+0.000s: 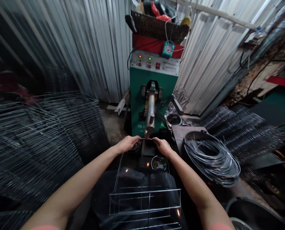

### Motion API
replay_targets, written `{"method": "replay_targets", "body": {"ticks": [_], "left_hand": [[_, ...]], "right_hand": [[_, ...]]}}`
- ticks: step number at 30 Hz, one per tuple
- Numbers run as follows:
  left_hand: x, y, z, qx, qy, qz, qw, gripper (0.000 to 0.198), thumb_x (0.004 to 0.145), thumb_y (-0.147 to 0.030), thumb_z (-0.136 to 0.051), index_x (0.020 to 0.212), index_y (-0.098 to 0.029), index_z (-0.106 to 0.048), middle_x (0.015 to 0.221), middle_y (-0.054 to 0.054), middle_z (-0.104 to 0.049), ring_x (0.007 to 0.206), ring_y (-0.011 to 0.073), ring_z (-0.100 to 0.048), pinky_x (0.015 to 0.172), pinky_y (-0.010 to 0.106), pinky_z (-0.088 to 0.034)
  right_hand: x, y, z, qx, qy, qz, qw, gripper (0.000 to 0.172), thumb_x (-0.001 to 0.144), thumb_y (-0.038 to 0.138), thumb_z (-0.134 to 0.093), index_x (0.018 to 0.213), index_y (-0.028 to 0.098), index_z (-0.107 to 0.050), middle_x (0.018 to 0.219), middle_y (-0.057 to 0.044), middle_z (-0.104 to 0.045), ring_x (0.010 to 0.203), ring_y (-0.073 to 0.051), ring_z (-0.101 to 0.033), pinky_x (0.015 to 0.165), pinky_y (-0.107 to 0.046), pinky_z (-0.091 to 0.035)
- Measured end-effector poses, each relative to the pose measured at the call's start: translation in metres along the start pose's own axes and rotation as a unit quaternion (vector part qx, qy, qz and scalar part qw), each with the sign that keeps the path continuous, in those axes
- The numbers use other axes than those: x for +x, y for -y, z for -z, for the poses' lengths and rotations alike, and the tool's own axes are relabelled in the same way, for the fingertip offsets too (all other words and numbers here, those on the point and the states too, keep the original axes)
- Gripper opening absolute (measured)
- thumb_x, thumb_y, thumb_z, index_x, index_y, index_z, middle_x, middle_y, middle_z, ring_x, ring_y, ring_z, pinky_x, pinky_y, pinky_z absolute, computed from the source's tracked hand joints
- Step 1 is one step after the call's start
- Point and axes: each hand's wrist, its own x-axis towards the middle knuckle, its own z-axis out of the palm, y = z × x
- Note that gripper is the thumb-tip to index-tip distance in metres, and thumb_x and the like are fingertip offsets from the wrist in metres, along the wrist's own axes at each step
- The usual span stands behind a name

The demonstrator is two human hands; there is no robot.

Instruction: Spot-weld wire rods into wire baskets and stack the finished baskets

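Note:
Both hands grip the bent top wire of a wire rack [144, 210], whose shelves lie over the dark apron on my lap. My left hand [129, 143] is closed on the wire just left of a spot welder's electrode [147, 134]. On the other side, my right hand [162, 146] pinches the same wire. Between them the wire meets the electrode tip under the round steel arm [150, 111]. Bright sparks fly over the apron [133, 183] and near the rack. Fingertips are partly hidden at this distance.
The green welding machine [154, 75] stands ahead with red and green lamps lit. Stacked wire racks [68, 127] fill the left. At right sits a tub of wire rings [209, 159]. A small bowl of metal bits [158, 163] is below the electrode. A basket [157, 27] tops the machine.

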Motion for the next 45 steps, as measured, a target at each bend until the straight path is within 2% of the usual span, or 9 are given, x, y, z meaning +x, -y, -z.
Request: {"method": "replay_targets", "body": {"ticks": [11, 14, 20, 24, 29, 40, 45], "left_hand": [[-0.001, -0.004, 0.002, -0.021, 0.001, 0.029, 0.999, 0.033, 0.083, -0.032, -0.038, 0.106, -0.022, -0.060, 0.052, -0.003, -0.052, 0.044, 0.0104, -0.045, 0.046, 0.018, -0.034], [-0.001, -0.006, 0.004, -0.034, 0.000, 0.034, 0.999, 0.030, 0.082, -0.031, -0.040, 0.102, -0.022, -0.061, 0.053, -0.003, -0.052, 0.043, 0.0094, -0.044, 0.043, 0.017, -0.033], [-0.001, -0.010, 0.006, -0.024, 0.003, 0.037, 0.999, 0.031, 0.084, -0.032, -0.038, 0.102, -0.020, -0.060, 0.053, -0.003, -0.051, 0.041, 0.0081, -0.041, 0.042, 0.017, -0.031], [0.004, -0.012, 0.002, -0.015, -0.001, 0.032, 0.999, 0.026, 0.084, -0.032, -0.038, 0.093, -0.020, -0.059, 0.052, -0.004, -0.048, 0.041, 0.0079, -0.040, 0.042, 0.017, -0.030], [0.011, -0.008, -0.004, -0.011, -0.010, 0.024, 1.000, 0.022, 0.083, -0.031, -0.039, 0.088, -0.020, -0.058, 0.053, -0.005, -0.049, 0.044, 0.0084, -0.043, 0.046, 0.017, -0.032], [0.005, -0.007, -0.001, 0.001, -0.002, 0.023, 1.000, 0.021, 0.085, -0.032, -0.038, 0.087, -0.021, -0.055, 0.056, -0.004, -0.051, 0.047, 0.0089, -0.045, 0.050, 0.019, -0.034], [0.006, -0.006, 0.000, 0.000, 0.010, 0.026, 1.000, 0.020, 0.085, -0.029, -0.036, 0.086, -0.020, -0.054, 0.056, -0.004, -0.048, 0.043, 0.0079, -0.043, 0.045, 0.018, -0.032]], "right_hand": [[0.001, -0.001, 0.000, 0.024, -0.004, -0.006, 1.000, 0.025, 0.088, 0.024, -0.044, 0.106, 0.023, -0.061, 0.082, -0.004, -0.069, 0.074, -0.018, -0.064, 0.063, -0.021, -0.041], [0.001, 0.000, 0.000, 0.023, -0.002, -0.014, 1.000, 0.024, 0.088, 0.024, -0.044, 0.104, 0.023, -0.062, 0.079, -0.003, -0.068, 0.071, -0.017, -0.063, 0.061, -0.021, -0.040], [0.000, 0.000, -0.002, 0.016, -0.012, -0.020, 1.000, 0.023, 0.088, 0.025, -0.043, 0.101, 0.022, -0.062, 0.075, -0.003, -0.066, 0.067, -0.015, -0.060, 0.057, -0.020, -0.037], [-0.005, -0.002, 0.001, -0.005, -0.017, -0.043, 0.999, 0.022, 0.089, 0.027, -0.043, 0.098, 0.021, -0.061, 0.068, -0.002, -0.064, 0.062, -0.015, -0.059, 0.055, -0.021, -0.035], [-0.007, -0.005, 0.006, -0.013, -0.012, -0.040, 0.999, 0.020, 0.089, 0.027, -0.044, 0.096, 0.020, -0.062, 0.073, -0.004, -0.065, 0.066, -0.016, -0.060, 0.058, -0.021, -0.036], [-0.005, -0.005, 0.001, 0.008, -0.012, -0.032, 0.999, 0.020, 0.088, 0.028, -0.042, 0.091, 0.020, -0.061, 0.065, -0.001, -0.060, 0.059, -0.014, -0.055, 0.054, -0.021, -0.032], [-0.006, -0.003, 0.002, 0.030, -0.005, -0.030, 0.999, 0.020, 0.087, 0.028, -0.042, 0.089, 0.019, -0.060, 0.063, -0.001, -0.059, 0.057, -0.014, -0.053, 0.053, -0.021, -0.032]]}}
